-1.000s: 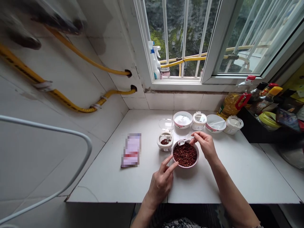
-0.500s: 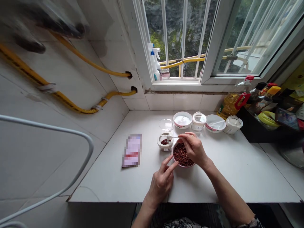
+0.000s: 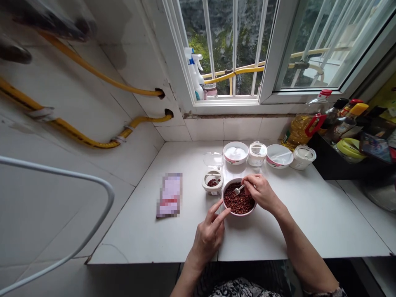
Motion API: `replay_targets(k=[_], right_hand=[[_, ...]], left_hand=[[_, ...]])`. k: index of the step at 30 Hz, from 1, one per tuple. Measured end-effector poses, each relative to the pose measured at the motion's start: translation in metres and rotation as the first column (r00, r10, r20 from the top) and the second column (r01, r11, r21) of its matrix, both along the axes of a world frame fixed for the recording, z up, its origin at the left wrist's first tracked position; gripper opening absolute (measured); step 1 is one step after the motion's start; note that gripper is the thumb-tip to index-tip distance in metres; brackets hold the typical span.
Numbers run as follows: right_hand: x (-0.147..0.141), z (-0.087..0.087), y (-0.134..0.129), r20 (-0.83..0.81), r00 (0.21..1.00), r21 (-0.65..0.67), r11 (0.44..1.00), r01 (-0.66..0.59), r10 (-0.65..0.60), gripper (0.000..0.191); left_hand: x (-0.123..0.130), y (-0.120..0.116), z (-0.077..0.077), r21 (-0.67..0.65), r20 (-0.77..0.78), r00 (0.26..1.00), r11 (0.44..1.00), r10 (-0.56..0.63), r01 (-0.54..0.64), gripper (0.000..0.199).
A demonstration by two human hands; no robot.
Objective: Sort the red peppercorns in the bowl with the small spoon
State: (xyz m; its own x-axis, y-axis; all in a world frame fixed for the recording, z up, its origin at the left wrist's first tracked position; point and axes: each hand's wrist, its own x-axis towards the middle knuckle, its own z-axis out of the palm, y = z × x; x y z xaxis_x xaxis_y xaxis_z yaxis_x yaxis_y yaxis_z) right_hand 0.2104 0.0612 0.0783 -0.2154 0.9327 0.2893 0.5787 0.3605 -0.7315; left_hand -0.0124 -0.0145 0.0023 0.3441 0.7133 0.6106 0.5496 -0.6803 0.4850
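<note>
A bowl (image 3: 239,198) full of small dark red-brown grains stands on the white counter (image 3: 253,243). My right hand (image 3: 259,190) pinches the handle of a small white spoon (image 3: 237,191), whose head is over the grains. My left hand (image 3: 213,227) has its fingers apart, with fingertips against the bowl's left rim. Just left of the bowl is an open white jar (image 3: 213,189) with some of the same grains inside. Its clear lid (image 3: 213,159) is raised behind it.
Along the back are a bowl of white powder (image 3: 236,153), a lidded jar (image 3: 257,154), a bowl with a white utensil (image 3: 279,156) and another jar (image 3: 303,158). A blurred packet (image 3: 170,195) lies left. An oil bottle (image 3: 301,126) and seasonings fill the right corner.
The spoon has moved right and down, from over the open jar to over the bowl, together with my right hand. My left hand remains at the bowl's rim. The camera view has shifted slightly.
</note>
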Motion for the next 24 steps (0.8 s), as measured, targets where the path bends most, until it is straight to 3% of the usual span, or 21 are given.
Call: replay_targets(k=[4,9,13,19,24], right_hand=[[0.000,0.001,0.000,-0.164,0.986,-0.097,0.995,0.001,-0.017,0.023],[0.006,0.004,0.002,-0.391,0.916,-0.233,0.972,-0.001,-0.093,0.025],[0.006,0.003,0.002,-0.386,0.919,-0.228,0.974,-0.008,-0.083,0.023],[-0.003,-0.001,0.001,-0.318,0.948,-0.187,0.978,-0.094,0.031,0.021],[-0.004,-0.003,0.002,-0.399,0.917,-0.263,0.960,-0.093,-0.020,0.022]], left_hand=[[0.000,0.000,0.000,0.004,-0.001,1.000,1.000,0.007,-0.007,0.048],[0.000,0.000,-0.001,0.007,0.016,1.000,1.000,-0.008,0.008,0.048],[0.000,0.001,0.000,0.003,0.011,1.000,1.000,-0.007,0.007,0.048],[0.000,0.001,-0.002,0.003,0.009,1.000,1.000,-0.011,0.011,0.048],[0.000,0.001,-0.001,0.004,0.012,1.000,1.000,-0.017,0.017,0.049]])
